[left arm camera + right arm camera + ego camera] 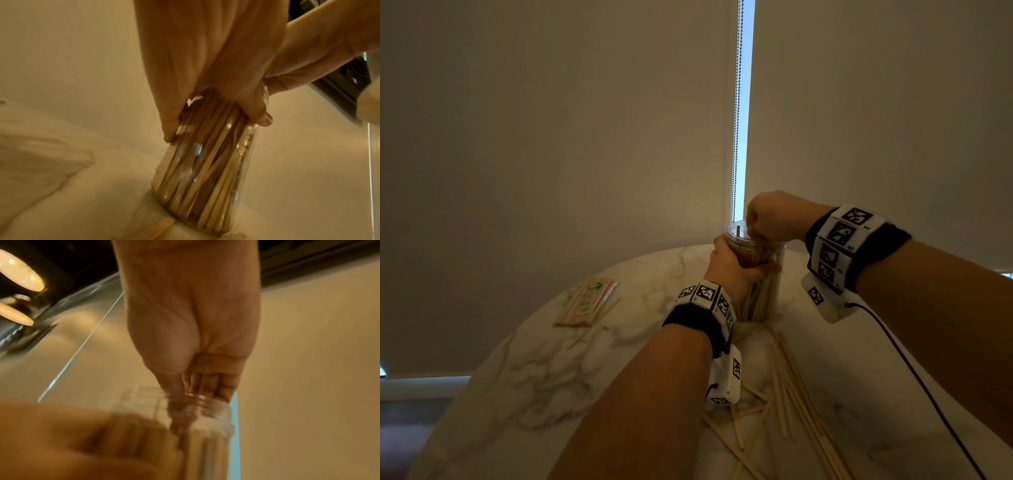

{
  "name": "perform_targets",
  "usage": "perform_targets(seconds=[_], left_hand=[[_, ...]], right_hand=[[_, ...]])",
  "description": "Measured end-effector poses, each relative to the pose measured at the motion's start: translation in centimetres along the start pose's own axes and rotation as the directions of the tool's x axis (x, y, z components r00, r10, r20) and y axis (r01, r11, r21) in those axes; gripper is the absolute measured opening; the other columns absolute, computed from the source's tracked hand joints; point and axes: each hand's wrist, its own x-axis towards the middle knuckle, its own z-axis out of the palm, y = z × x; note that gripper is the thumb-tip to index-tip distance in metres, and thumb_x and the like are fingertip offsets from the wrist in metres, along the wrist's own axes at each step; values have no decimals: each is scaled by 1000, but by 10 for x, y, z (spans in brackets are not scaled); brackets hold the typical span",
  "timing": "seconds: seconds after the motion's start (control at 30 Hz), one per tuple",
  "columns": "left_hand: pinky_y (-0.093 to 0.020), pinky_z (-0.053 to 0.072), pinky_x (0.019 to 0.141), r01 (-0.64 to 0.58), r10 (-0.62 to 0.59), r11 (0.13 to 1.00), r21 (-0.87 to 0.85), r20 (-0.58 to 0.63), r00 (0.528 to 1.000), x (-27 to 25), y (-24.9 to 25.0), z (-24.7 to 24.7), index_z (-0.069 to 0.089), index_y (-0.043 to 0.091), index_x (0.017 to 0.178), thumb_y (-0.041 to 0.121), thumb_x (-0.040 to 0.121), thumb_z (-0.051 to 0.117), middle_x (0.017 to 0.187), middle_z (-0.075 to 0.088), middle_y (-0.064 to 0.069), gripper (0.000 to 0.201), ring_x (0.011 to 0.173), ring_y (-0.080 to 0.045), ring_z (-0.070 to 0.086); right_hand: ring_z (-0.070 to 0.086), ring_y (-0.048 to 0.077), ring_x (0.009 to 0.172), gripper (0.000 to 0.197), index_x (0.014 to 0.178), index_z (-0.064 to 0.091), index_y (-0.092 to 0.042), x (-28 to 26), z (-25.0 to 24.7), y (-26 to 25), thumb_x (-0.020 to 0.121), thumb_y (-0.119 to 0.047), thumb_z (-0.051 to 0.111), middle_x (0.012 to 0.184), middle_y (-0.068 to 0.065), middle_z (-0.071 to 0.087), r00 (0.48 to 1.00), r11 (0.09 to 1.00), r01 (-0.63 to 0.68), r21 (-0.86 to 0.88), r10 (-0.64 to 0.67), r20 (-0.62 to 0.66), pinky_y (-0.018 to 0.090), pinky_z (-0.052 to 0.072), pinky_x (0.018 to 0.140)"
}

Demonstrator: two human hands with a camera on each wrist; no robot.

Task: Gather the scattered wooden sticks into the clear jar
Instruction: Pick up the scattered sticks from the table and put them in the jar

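The clear jar (763,291) stands upright on the marble table (551,359), packed with wooden sticks (207,170). My left hand (739,269) grips the jar's upper part from the near side, thumb and fingers (261,113) curled round it. Above the jar's mouth (207,404), my right hand (756,236) has its bunched fingertips (207,384) dipped inside, pinching the tops of sticks. One stick end (738,230) pokes above the rim. Several loose sticks (791,394) lie scattered on the table near me.
A wrapped packet of sticks (585,301) lies at the table's left, with a single stick (592,325) beside it. A blind with a bead chain (738,102) hangs behind the jar. A black cable (914,373) runs from my right wrist over the table.
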Motion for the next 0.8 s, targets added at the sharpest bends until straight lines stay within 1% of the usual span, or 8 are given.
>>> perform_targets(seconds=[0.1,0.23,0.3,0.43,0.57,0.63,0.7,0.8], left_hand=[[-43,52,101,-4,4,1000,-18,12,1000,-1,1,1,27,26,142,59,43,87,133,54,0,120,121,-21,56],[-42,49,104,-12,12,1000,-7,-1,1000,-1,-1,0,27,24,143,52,54,90,137,51,0,113,124,-21,53],[-43,50,104,-10,10,1000,-8,2,1000,0,-1,0,27,24,143,51,54,90,137,51,-1,113,124,-21,54],[-43,51,102,-2,2,1000,-25,6,1000,-2,1,1,27,25,142,61,39,85,136,51,-1,124,123,-22,55],[-44,51,102,-8,8,1000,-12,9,1000,-3,1,1,26,27,142,65,36,82,136,51,-1,125,122,-22,54],[-44,51,103,-7,7,1000,-9,9,1000,-4,1,1,27,27,142,65,38,83,136,51,-1,124,123,-21,54],[-43,50,103,-6,6,1000,3,4,1000,-5,2,1,27,26,142,65,39,83,136,51,0,123,123,-21,53],[-42,49,104,-11,11,1000,12,1,1000,-4,2,1,27,23,143,60,47,87,137,51,0,119,123,-20,53]], right_hand=[[67,25,86,29,94,72,-4,4,5,4,93,-33,67,91,10,72,986,998,-57,4,57,-154,36,55,78],[64,21,74,35,85,73,-3,4,-1,7,97,-34,62,84,8,70,922,932,-74,355,199,-331,33,48,70],[64,17,67,32,82,76,-7,1,0,9,94,-34,66,80,5,73,948,921,-80,381,188,-256,32,50,69],[64,18,81,30,94,80,-11,-5,5,1,93,-38,65,91,2,74,997,985,-74,157,78,-23,28,45,68],[65,17,87,27,103,77,-6,-4,0,4,98,-26,59,99,6,74,996,971,-88,220,85,23,25,43,69],[65,13,72,17,92,78,-8,-3,1,7,93,-20,66,88,3,76,992,951,-94,296,113,-47,24,44,60],[65,14,71,17,87,77,-11,-2,3,8,93,-22,66,83,2,75,970,949,-63,310,131,-203,27,47,65],[67,15,76,19,90,72,-15,-1,4,8,97,-29,60,82,-2,73,860,897,0,441,225,-458,34,53,76]])
